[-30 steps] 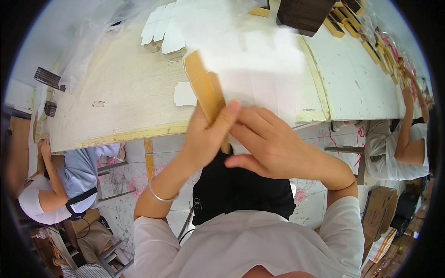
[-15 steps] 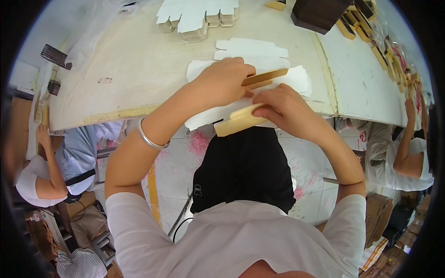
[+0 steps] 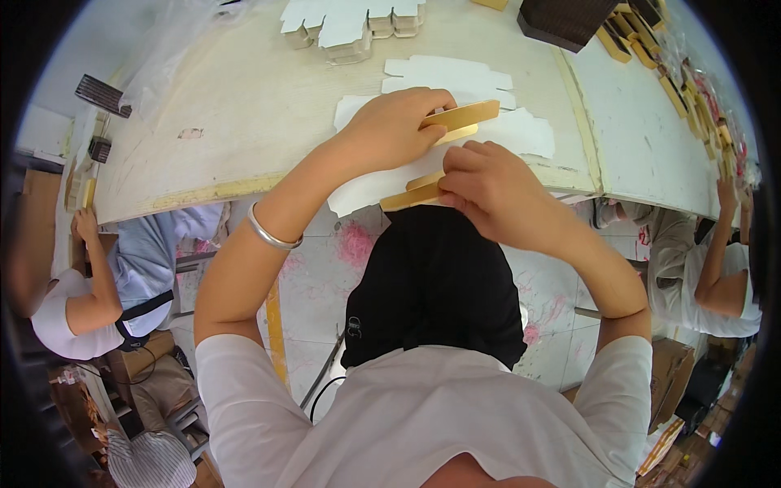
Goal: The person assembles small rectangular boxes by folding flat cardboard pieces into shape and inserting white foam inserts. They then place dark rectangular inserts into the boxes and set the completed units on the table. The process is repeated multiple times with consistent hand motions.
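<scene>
My left hand (image 3: 394,126) is closed on a narrow gold box piece (image 3: 476,114), pinching its left end between thumb and fingers. A second gold flap shows just under it. Lower and nearer to me, my right hand (image 3: 504,191) pinches the right end of another narrow gold box piece (image 3: 411,197), held close above the table's front edge. Whether the two gold pieces belong to one box, I cannot tell. Beneath both hands lies a flat white die-cut carton blank (image 3: 521,132), partly covered by my hands.
A stack of white carton blanks (image 3: 350,28) lies at the far middle of the table (image 3: 244,106). Far right stand a dark brown box (image 3: 565,20) and several gold boxes (image 3: 614,45). People work on both sides, with a hand (image 3: 84,224) at the left and another (image 3: 726,191) at the right.
The right hand's gold piece has tilted, so its broad pale face now shows as a narrow gold strip. The left hand's piece has turned its bright gold side up. Both hands keep hold.
</scene>
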The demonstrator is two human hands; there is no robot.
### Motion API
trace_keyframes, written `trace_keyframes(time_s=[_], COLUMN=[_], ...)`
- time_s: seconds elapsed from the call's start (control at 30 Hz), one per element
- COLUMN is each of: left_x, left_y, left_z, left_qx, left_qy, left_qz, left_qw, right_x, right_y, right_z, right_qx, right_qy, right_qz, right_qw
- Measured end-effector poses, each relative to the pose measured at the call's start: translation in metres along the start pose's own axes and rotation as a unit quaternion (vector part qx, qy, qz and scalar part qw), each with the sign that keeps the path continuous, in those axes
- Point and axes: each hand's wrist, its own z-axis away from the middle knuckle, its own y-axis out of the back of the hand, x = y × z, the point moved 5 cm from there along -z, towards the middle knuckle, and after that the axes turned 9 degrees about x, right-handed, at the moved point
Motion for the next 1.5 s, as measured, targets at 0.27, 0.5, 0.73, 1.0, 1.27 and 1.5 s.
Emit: trace_keyframes(time_s=[0.27,0.5,0.73,1.0,1.27,1.5], left_x=[-0.002,0.029,0.017,0.015,0.024,0.019], left_y=[0.034,0.046,0.007,0.015,-0.007,-0.003], left_z=[0.021,0.038,0.055,0.066,0.048,0.042], left_qx=[-0.056,0.110,0.041,0.000,0.092,0.081], left_qy=[-0.029,-0.058,-0.043,-0.123,0.004,0.029], left_qz=[-0.002,0.119,0.169,0.122,0.144,0.089], left_qw=[0.998,0.985,0.984,0.985,0.985,0.992], right_x=[0.024,-0.005,0.019,0.023,0.028,0.003], right_y=[-0.006,0.027,0.011,0.005,0.000,0.013], right_z=[-0.042,-0.020,0.010,0.004,0.002,0.026], right_qx=[-0.040,0.025,0.046,0.059,0.074,0.104], right_qy=[0.009,0.118,0.064,-0.022,-0.141,0.029], right_qz=[0.068,0.151,-0.084,-0.188,-0.245,-0.029], right_qw=[0.997,0.981,0.993,0.980,0.956,0.994])
